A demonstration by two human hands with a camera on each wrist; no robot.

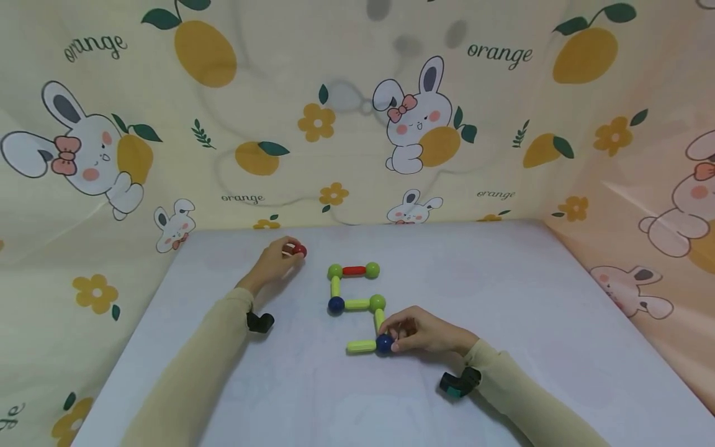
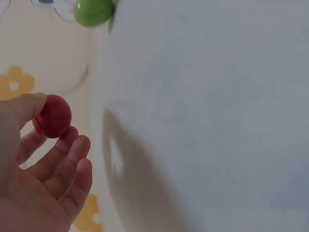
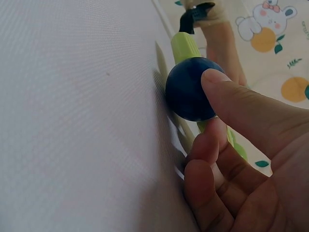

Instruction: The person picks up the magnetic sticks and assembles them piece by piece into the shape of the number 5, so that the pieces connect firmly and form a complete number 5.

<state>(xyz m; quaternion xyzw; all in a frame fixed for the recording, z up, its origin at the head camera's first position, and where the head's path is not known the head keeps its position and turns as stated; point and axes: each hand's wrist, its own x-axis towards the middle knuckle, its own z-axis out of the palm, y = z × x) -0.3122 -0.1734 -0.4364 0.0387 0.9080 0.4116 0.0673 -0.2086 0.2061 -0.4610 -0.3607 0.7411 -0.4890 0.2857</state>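
Observation:
My left hand (image 1: 275, 259) pinches a red ball (image 2: 54, 116) between thumb and fingers, at the far left of the table. My right hand (image 1: 427, 330) holds a dark blue ball (image 3: 192, 89) at the near corner of a chain of balls and rods. From that ball a yellow-green rod (image 1: 361, 347) points left, its far end bare. Another rod (image 1: 380, 320) rises to a green ball (image 1: 377, 302). The chain goes on through a rod (image 1: 357, 304), a second blue ball (image 1: 336, 305), an upright rod (image 1: 335, 287), a green ball (image 1: 334, 271), a red rod (image 1: 354, 270) and a green ball (image 1: 372, 269).
The white table (image 1: 503, 273) lies beneath everything. Around its back and sides hangs a cream cloth (image 1: 357, 167) printed with rabbits and oranges. A dark device is strapped at each wrist, and a shadow falls beside my left hand.

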